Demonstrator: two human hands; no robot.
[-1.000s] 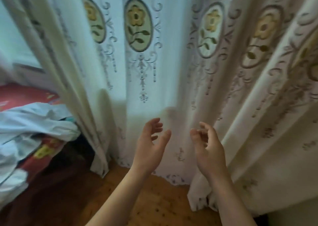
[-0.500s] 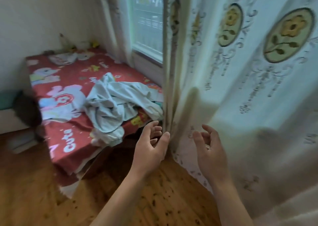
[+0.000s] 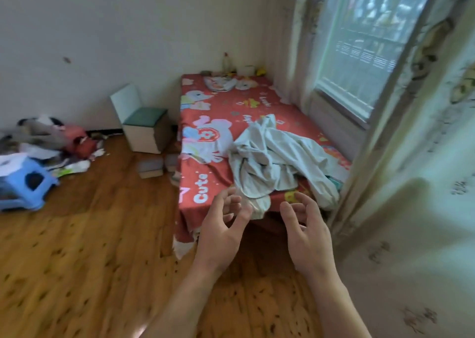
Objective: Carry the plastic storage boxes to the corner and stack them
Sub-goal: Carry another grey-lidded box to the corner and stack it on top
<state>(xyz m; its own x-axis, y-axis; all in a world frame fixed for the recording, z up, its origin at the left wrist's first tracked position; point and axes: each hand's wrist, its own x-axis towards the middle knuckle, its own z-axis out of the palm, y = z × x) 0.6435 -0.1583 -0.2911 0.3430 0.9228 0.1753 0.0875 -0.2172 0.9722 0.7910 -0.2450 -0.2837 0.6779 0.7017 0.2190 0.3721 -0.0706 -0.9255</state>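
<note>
Both hands are hovering empty over the wooden floor (image 3: 77, 260): left hand (image 3: 221, 232) and right hand (image 3: 307, 237), palms facing, each grip loosely open. No storage boxes showing here. Red-sheeted bed (image 3: 205, 101) is running lengthwise toward the far wall.

Soft daylight is admitted through the window (image 3: 365, 47) at the upper right, and the room is evenly and moderately lit. The panes are washed out by glare. Only faint shadows are cast on the wooden floor (image 3: 77, 260). Motion blur is seen across the frame, strongest on the curtain (image 3: 424, 209) and the left edge. Straight lines are bent by wide-angle distortion near the borders.
</note>
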